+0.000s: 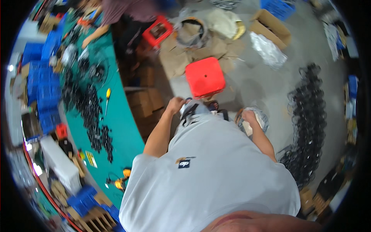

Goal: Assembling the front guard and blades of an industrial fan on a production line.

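Note:
My left hand point(177, 105) is beside my grey trousers point(188, 110), at the table side, with its fingers curled. Anything inside them is hidden. On the other side, my right hand point(249, 115) hangs low with curled fingers, in front of a round container lined with clear plastic point(262, 120). Whether it grips the plastic I cannot tell. Just ahead of my feet stands a red plastic stool point(205, 76), nearer to my left hand than to my right.
On the left, a green-topped table point(125, 133) carries black parts point(92, 112), a yellow-handled screwdriver point(108, 93) and a yellow-black power tool point(120, 183). Black rings point(309, 112) line the floor at right. A person's arm point(94, 35) reaches over the table's far end. An open carton point(271, 29) stands beyond.

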A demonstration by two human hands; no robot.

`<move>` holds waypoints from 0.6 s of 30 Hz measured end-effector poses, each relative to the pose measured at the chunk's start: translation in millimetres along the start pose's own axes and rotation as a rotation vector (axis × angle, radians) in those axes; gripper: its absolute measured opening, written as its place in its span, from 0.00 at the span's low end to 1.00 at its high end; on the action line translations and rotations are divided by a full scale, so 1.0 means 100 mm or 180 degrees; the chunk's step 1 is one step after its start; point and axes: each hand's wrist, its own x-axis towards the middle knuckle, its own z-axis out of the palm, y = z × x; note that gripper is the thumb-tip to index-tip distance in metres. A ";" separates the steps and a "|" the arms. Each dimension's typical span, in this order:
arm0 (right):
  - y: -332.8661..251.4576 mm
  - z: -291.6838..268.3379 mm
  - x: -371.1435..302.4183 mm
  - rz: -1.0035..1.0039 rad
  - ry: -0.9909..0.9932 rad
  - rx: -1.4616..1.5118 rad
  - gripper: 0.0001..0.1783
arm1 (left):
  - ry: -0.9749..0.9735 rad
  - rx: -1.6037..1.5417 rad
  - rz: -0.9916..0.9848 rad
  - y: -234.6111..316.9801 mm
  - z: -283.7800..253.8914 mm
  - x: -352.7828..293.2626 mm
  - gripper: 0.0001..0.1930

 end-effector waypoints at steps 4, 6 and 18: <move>-0.57 0.21 -0.47 0.1615 0.0061 0.0825 0.09 | 0.0724 -0.1055 -0.0623 0.02 -0.20 -0.12 0.21; -0.57 0.23 -0.51 0.1908 0.0059 0.0689 0.10 | 0.0811 -0.1329 -0.0765 -0.08 -0.20 -0.21 0.21; -1.88 0.51 -0.19 0.0568 0.0445 0.1522 0.14 | -0.0939 0.1855 0.0553 -2.48 0.55 -1.20 0.07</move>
